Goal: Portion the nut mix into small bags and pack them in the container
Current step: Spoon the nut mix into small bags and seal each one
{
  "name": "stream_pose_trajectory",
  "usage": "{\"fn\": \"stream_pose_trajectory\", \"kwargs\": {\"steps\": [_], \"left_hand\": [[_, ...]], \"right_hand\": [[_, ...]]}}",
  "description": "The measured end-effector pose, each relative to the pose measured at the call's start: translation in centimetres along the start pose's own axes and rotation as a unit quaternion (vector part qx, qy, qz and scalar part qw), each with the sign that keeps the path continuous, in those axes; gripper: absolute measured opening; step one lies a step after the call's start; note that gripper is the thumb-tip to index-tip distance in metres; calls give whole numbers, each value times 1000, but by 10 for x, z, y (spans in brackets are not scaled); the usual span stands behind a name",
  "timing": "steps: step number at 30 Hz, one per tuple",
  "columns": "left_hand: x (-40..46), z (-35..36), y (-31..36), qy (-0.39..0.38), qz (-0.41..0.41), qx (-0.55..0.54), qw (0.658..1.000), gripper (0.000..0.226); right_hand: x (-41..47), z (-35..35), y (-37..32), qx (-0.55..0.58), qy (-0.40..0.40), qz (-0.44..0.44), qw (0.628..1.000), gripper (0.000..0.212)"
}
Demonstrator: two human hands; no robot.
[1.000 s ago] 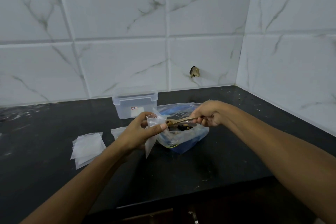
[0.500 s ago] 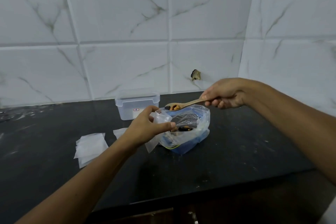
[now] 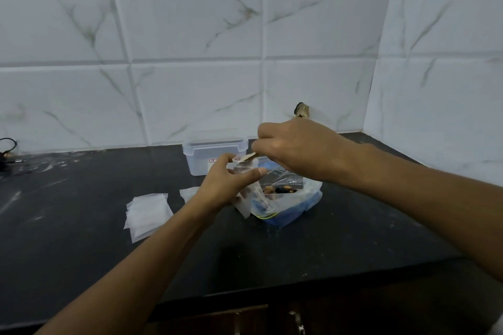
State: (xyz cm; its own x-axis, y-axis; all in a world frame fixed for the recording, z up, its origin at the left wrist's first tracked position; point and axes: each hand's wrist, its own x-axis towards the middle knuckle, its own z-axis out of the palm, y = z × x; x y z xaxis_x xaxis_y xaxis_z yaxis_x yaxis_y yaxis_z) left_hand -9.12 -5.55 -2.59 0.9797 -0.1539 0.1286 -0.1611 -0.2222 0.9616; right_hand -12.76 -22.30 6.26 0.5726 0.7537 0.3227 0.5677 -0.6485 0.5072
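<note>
Nuts (image 3: 280, 189) are sitting in the big clear bag (image 3: 288, 198) on the dark surface (image 3: 81, 226), roughly in the middle, with something blue under or inside the bag, hard to say which. The left hand (image 3: 231, 185) is curled round a small clear bag (image 3: 246, 182), thumb on one side and fingers on the other, holding it upright with its mouth up, right beside the big bag. The right hand (image 3: 296, 148) is closed round the handle of a wooden spoon (image 3: 249, 157), and the spoon's bowl is tipped down at the mouth of the small bag. Can't make out whether anything's in the spoon, too blurry.

Behind the hands, close to the tiled wall, there's a clear plastic container (image 3: 212, 153) with a small red label on the front. A loose pile of empty small bags (image 3: 147, 212) lies flat on the surface to the left, and one more flat bag (image 3: 190, 193) pokes out from behind the left wrist.
</note>
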Motion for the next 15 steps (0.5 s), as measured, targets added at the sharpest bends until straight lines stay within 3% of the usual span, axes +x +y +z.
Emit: {"fn": "stream_pose_trajectory", "kwargs": {"steps": [4, 8, 11, 15], "left_hand": [[5, 2, -5, 14, 4, -18, 1000, 51], [6, -3, -9, 16, 16, -2, 1000, 51], [4, -9, -12, 17, 16, -7, 1000, 47], [-2, -7, -14, 14, -2, -16, 1000, 40]], "right_hand": [[-6, -6, 13, 50, 75, 35, 995, 11], [-17, -15, 42, 176, 142, 204, 952, 19], [-29, 1, 60, 221, 65, 316, 920, 19], [-38, 52, 64, 181, -57, 342, 920, 20]]}}
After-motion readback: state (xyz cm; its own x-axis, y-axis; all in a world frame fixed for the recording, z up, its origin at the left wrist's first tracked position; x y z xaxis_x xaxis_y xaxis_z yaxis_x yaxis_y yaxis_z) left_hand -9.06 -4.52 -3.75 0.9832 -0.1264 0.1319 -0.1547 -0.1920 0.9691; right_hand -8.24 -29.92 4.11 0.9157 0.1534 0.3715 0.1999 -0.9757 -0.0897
